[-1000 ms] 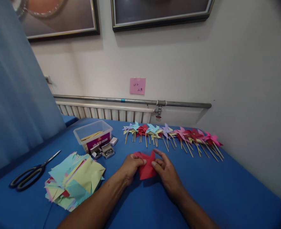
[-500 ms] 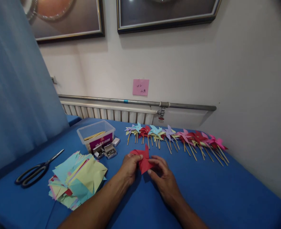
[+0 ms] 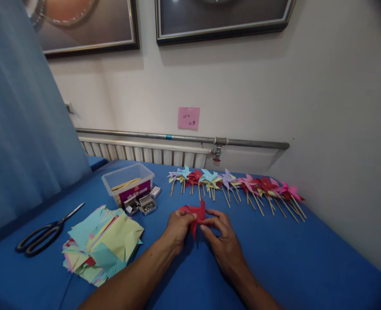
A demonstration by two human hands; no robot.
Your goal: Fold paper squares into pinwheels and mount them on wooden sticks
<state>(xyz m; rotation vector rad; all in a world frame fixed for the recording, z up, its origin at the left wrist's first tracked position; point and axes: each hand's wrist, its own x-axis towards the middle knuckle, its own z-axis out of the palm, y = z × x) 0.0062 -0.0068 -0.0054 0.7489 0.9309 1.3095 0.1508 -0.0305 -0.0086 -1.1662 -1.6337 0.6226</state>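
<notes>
A red paper pinwheel (image 3: 201,212) with folded blades is held above the blue table, in the lower middle of the view. My left hand (image 3: 178,229) pinches its centre, the thumb lying on top. From the right side, my right hand (image 3: 224,241) closes thumb and fingertips on the pinwheel's right edge. No stick shows on this pinwheel. Beyond my hands lies a row of finished pinwheels on sticks (image 3: 227,178) in several colours. Left of my left arm is a pile of cut paper squares (image 3: 113,241).
Black-handled scissors (image 3: 50,232) lie at the far left. Behind the paper pile stand a clear plastic tub (image 3: 128,172) of wooden sticks and two small open boxes of metal pins (image 3: 147,205), beside a small closed box (image 3: 156,192). A radiator (image 3: 145,151) and wall edge the blue table (image 3: 274,267).
The red paper's lower blade has been folded in toward the centre, and the paper looks turned slightly. My right fingers have moved closer in to it. The view has shifted a little.
</notes>
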